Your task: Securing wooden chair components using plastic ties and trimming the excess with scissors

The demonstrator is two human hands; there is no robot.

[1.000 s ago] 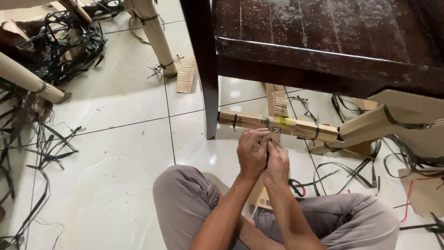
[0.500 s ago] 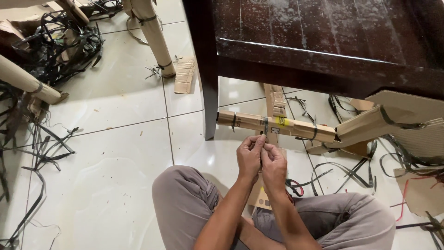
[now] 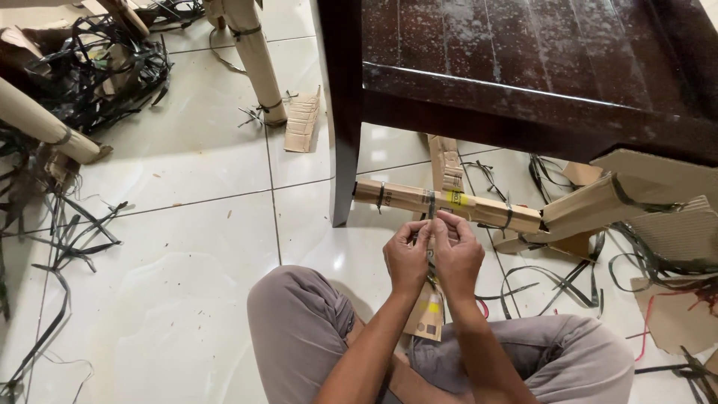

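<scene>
Left hand (image 3: 407, 259) and right hand (image 3: 456, 258) side by side, touching, just below the cardboard-wrapped leg (image 3: 449, 203); fingers (image 3: 446, 222) of both pinched shut on a dark strap (image 3: 431, 206) banding that leg. Leg lying level just above the floor (image 3: 187, 247), right of the dark table leg (image 3: 342, 120), under the tabletop (image 3: 523, 52). Cut straps (image 3: 553, 280) strewn right of the hands, cardboard scrap (image 3: 303, 123) left of the table leg.

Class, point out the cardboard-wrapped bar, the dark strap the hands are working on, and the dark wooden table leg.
cardboard-wrapped bar (image 3: 479, 209), head view, middle of its wrapped length.
dark strap (image 3: 431, 206), head view, band crossing the bar.
dark wooden table leg (image 3: 343, 142), head view, mid-height of leg.
</scene>
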